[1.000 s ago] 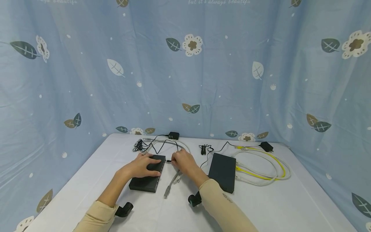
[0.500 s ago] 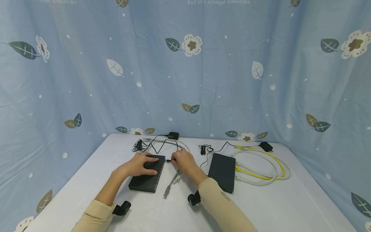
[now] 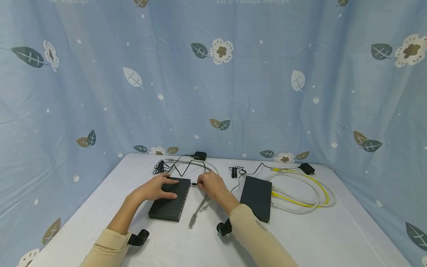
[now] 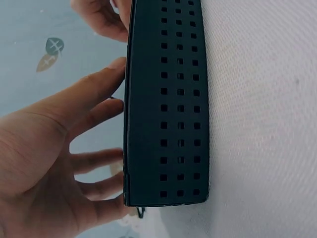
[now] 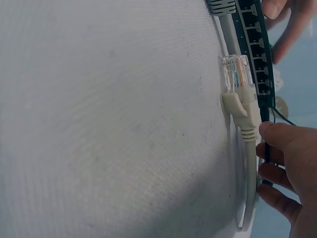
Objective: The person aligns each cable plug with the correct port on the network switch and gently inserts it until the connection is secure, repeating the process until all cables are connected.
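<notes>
Your right sleeve (image 3: 261,241) is beige, ending in a cuff (image 3: 241,213). Elbow-side of that cuff runs small dark lettering (image 3: 261,226); just left of it juts your black, rounded right wrist camera (image 3: 224,228); beyond it, your right hand (image 3: 211,184) is bare. Well left of it, your left sleeve (image 3: 105,250) matches in beige, beside a black left wrist camera (image 3: 141,237).

1. Your left grip (image 4: 42,153), a bare hand, fills the left side of the frame, fingers spread, tips touching a black box (image 4: 145,106).
2. That box runs from the top edge down past mid-frame, showing three columns of square holes (image 4: 180,108).
3. Your right grip (image 4: 105,19) shows partly, upper left, before blue curtain (image 4: 22,34).
4. White surface (image 4: 262,119) fills the right side.
</notes>
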The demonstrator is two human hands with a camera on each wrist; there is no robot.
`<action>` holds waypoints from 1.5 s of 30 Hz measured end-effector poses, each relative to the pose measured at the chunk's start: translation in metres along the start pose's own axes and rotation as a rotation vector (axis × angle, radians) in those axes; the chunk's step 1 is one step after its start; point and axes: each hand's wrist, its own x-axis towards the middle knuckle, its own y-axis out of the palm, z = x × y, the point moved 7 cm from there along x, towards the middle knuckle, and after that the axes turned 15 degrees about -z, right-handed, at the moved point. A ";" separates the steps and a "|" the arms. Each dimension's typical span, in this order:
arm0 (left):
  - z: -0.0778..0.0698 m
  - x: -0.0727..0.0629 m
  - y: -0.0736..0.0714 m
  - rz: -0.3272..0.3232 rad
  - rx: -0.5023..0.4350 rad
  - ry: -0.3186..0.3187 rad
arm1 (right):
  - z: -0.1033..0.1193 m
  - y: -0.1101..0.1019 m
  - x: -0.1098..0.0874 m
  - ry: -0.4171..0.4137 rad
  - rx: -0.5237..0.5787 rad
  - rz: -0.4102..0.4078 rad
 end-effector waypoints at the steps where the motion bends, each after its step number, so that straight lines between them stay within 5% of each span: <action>1: 0.000 0.000 0.000 0.000 -0.002 -0.003 | 0.000 0.000 0.000 -0.003 0.000 0.001; 30: 0.004 0.000 0.005 0.030 -0.022 -0.015 | 0.005 0.006 -0.001 -0.008 0.067 0.048; 39: 0.006 0.001 0.008 0.027 -0.012 0.025 | 0.008 0.004 -0.001 -0.012 0.064 0.036; 45: 0.004 0.001 0.008 0.029 -0.004 -0.008 | 0.006 0.001 -0.001 0.013 0.077 0.026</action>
